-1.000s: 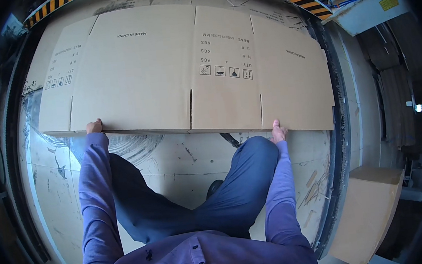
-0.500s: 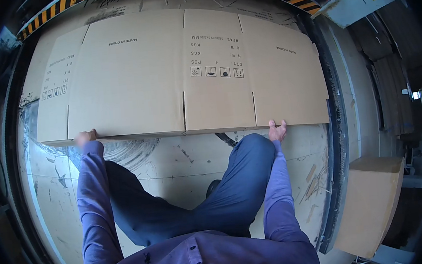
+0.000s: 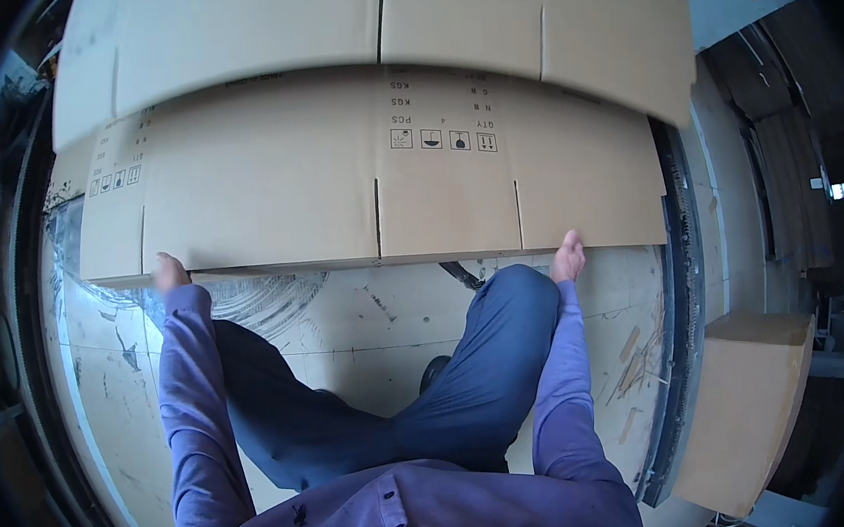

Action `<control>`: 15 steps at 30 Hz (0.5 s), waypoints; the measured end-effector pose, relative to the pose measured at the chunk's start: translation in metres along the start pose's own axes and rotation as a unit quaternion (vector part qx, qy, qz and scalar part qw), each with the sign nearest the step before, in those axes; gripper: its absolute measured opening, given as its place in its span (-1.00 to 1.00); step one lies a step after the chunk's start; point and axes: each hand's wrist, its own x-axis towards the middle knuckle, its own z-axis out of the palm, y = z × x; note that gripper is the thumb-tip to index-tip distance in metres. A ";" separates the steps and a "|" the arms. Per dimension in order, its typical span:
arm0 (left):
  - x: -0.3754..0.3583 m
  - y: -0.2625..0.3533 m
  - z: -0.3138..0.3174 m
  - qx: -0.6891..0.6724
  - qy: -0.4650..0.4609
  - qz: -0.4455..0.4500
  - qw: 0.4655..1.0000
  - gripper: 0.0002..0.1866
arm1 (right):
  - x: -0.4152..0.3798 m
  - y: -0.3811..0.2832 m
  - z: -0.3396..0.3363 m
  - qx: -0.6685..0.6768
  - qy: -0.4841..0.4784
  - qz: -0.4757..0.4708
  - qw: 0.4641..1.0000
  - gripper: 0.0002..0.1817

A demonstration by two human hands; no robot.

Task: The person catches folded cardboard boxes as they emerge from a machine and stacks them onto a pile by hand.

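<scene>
A flattened cardboard carton (image 3: 266, 197) with printed handling symbols lies flat in front of me, slots along its near edge. My left hand (image 3: 172, 272), slightly blurred, is closed at that edge near the left end. Near the right end, my right hand (image 3: 569, 256) grips the same edge, with part of its fingers hidden. Above the far half of this carton is a second flattened carton (image 3: 241, 33). Its curved near edge casts a shadow and covers some of the print below.
Pale floor (image 3: 346, 315) with dark scuffs shows between the carton and my legs. A dark rail (image 3: 685, 341) runs along the right side. Beyond it stands a closed cardboard box (image 3: 741, 406). Wood-like scraps (image 3: 637, 370) lie on the floor inside the rail.
A second flattened carton has come into view over the far part of the first one, hiding the striped barrier behind. My hands remain at the near edge, their fingers slightly shifted.
</scene>
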 end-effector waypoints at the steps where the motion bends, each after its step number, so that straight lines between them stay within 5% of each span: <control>1: -0.048 0.023 -0.016 -0.083 -0.016 -0.011 0.996 -0.15 | -0.011 -0.012 0.001 0.096 0.012 0.041 0.994 -0.23; 3: -0.081 0.043 -0.029 -0.180 -0.036 -0.030 0.983 -0.13 | -0.021 -0.032 -0.002 0.217 0.021 0.141 0.966 -0.12; 6: -0.080 0.043 -0.031 -0.219 -0.044 -0.058 0.973 -0.23 | -0.033 -0.047 -0.004 0.267 0.044 0.152 0.951 -0.16; 10: -0.019 -0.003 -0.001 -0.289 -0.129 -0.055 0.947 -0.38 | -0.017 -0.002 0.002 0.293 -0.076 0.165 0.939 -0.08; 15: -0.060 0.017 -0.008 -0.128 -0.205 -0.002 0.970 -0.54 | -0.024 -0.027 0.016 0.178 0.036 0.199 0.963 -0.13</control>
